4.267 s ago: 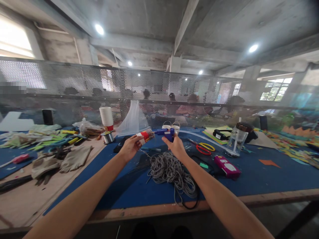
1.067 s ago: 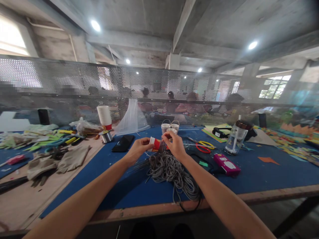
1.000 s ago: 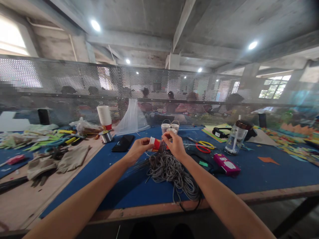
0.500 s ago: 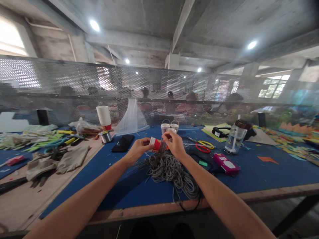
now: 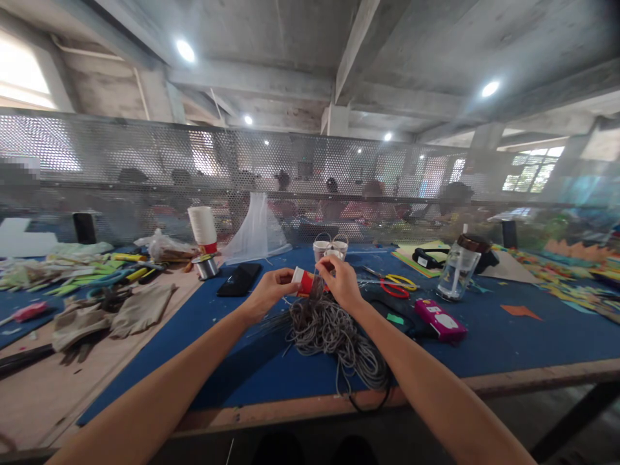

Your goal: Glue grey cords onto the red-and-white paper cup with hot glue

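A red and white paper cup [image 5: 304,282] lies tilted on its side in my left hand [image 5: 274,290], whose fingers are closed round its white end. Close by on the right, my right hand [image 5: 339,278] is pinched at the cup's other end; whatever is between the fingertips is too small to make out. Beneath both hands a tangled heap of grey cord [image 5: 334,332] spreads over the blue table mat [image 5: 232,381]. Just behind my right hand stand two small white cups [image 5: 321,247] with thin loops above them.
Left are a stack of paper cups [image 5: 201,226], a wire spool [image 5: 207,267], a black phone [image 5: 239,279] and work gloves [image 5: 140,310]. Right are scissors [image 5: 396,288], a purple box [image 5: 440,320] and a glass bottle [image 5: 458,271]. A perforated screen [image 5: 290,155] runs behind the table.
Hardly anything differs. Both hands stay at the cup, with only a very slight shift of the view.
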`<state>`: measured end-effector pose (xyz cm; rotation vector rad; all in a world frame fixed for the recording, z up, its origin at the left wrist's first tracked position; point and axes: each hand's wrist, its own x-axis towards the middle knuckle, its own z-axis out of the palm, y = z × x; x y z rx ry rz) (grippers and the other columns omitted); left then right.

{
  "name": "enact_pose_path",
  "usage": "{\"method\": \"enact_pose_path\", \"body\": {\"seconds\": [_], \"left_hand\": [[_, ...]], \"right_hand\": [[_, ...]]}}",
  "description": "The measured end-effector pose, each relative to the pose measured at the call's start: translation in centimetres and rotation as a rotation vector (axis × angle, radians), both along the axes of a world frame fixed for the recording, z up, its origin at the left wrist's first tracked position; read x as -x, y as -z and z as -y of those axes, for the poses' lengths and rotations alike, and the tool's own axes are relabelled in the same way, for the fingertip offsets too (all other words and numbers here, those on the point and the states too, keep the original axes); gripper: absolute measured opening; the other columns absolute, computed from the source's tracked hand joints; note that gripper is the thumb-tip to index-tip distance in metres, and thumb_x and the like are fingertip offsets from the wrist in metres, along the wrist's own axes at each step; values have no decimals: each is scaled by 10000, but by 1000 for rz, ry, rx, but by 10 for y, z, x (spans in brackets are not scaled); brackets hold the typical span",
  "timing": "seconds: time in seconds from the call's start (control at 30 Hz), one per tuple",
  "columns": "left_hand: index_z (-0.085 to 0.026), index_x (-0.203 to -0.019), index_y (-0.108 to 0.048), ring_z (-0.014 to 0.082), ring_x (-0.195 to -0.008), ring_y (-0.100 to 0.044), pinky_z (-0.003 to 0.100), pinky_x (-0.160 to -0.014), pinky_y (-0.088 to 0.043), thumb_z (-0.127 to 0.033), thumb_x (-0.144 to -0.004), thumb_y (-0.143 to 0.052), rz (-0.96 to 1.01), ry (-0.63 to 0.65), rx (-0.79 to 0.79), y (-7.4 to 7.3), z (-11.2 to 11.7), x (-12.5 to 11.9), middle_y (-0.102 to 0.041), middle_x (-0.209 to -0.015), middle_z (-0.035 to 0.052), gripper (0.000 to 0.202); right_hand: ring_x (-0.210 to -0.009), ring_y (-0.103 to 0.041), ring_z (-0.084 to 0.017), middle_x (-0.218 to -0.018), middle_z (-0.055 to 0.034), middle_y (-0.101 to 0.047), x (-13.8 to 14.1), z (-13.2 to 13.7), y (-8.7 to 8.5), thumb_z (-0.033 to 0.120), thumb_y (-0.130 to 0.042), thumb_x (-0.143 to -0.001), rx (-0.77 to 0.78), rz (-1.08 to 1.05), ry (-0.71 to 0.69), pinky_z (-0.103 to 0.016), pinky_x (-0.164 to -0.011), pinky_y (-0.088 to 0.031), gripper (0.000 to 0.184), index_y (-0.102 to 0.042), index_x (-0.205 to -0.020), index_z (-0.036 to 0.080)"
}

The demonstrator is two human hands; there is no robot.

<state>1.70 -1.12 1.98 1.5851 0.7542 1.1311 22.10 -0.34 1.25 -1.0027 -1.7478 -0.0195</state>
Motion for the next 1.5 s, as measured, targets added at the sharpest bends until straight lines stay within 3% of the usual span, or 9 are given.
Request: {"method": "enact_pose_path", "body": {"seconds": [0.33, 1.5], "left_hand": [[-167, -876, -749, 176, -757, -655, 261, -746, -487, -243, -666, -787, -4, 11, -2, 0, 0, 0, -741, -851, 41, 227], [-143, -914, -716, 186, -781, -651, 296, -771, -485, -291, -669, -785, -47, 27, -12, 1, 0, 1, -728, -865, 44, 293]], "right_hand": [[-743, -651, -172, -824, -2, -717, -1, -1, 1, 374, -544, -932, 6, 19, 24, -270, -726, -451, 168, -643, -901, 242], [-744, -638, -167, -825, -11, -714, 0, -3, 3, 368, -569, -920, 5, 38, 56, -259, -725, -438, 163, -651, -905, 228]]}}
